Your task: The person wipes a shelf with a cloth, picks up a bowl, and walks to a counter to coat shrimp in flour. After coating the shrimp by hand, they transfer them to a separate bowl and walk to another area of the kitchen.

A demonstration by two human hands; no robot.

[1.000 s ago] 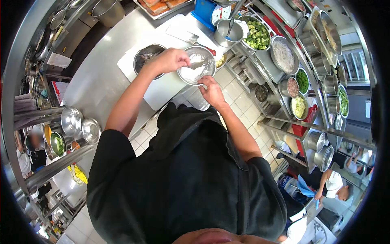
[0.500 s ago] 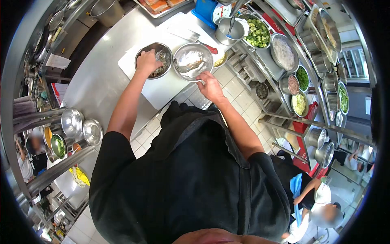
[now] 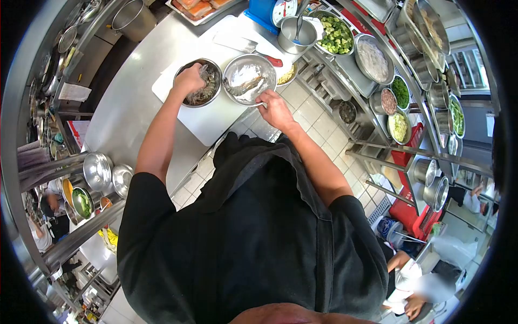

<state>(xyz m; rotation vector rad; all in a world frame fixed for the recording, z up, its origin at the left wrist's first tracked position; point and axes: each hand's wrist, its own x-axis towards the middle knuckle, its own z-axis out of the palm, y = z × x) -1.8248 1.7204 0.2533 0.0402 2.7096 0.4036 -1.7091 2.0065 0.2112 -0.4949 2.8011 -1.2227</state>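
My left hand (image 3: pixel 189 80) is inside a steel bowl of raw shrimp (image 3: pixel 209 90), its fingers bunched around grey shrimp at the fingertips; how many it holds is hidden. Just right of that bowl stands a second steel bowl (image 3: pixel 237 95), with a little shrimp (image 3: pixel 249 83) lying on its shiny bottom. My right hand (image 3: pixel 275 109) grips this bowl's near right rim between thumb and fingers. Both bowls rest on a white cutting board (image 3: pixel 208 123). Behind them lies a broad-bladed knife (image 3: pixel 237 43) with a red handle (image 3: pixel 274 60).
A blue scale (image 3: pixel 261 16) and a steel pot (image 3: pixel 297 36) stand behind the board. Bowls of cut green vegetables (image 3: pixel 335 35) and other ingredients line the right counter. Steel bowls (image 3: pixel 97 171) sit at left. Another person (image 3: pixel 404 278) is at lower right.
My left hand has drawn its fingers together around shrimp in the left bowl. My right hand stays on the right bowl's rim. The camera view has shifted slightly, and the person at lower right has moved.
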